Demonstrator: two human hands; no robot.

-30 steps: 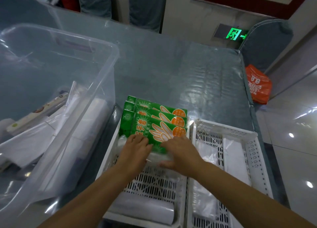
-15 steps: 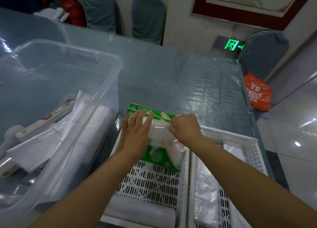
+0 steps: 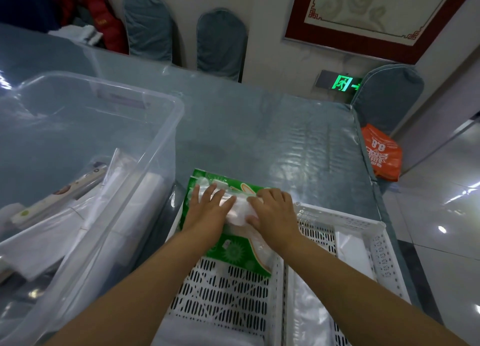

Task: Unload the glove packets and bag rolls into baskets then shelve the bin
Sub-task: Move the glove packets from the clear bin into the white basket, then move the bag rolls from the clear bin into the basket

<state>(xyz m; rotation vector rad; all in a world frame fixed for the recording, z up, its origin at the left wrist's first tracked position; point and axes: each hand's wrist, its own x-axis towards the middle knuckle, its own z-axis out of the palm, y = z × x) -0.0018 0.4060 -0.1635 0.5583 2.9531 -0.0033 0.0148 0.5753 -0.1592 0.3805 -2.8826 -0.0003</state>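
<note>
Green glove packets [image 3: 235,252] lie stacked at the far end of the left white slotted basket [image 3: 223,301]. My left hand [image 3: 207,210] presses flat on the top packet, fingers spread. My right hand [image 3: 272,213] grips the packet's crumpled clear plastic beside it. A second white basket [image 3: 374,241] on the right holds clear bag rolls [image 3: 350,252]. The clear plastic bin [image 3: 161,127] at left still contains white bag rolls [image 3: 145,202] and a long box [image 3: 62,192].
The baskets and bin sit on a table with a glossy blue-grey cover [image 3: 259,132]. An orange bag [image 3: 381,156] hangs off the table's right edge. Covered chairs [image 3: 220,41] stand against the far wall. Shiny floor lies to the right.
Both hands slid toward the far end of the left basket, pushing the glove packets together; the fanned stack is now squared up under my hands. The camera tilted up.
</note>
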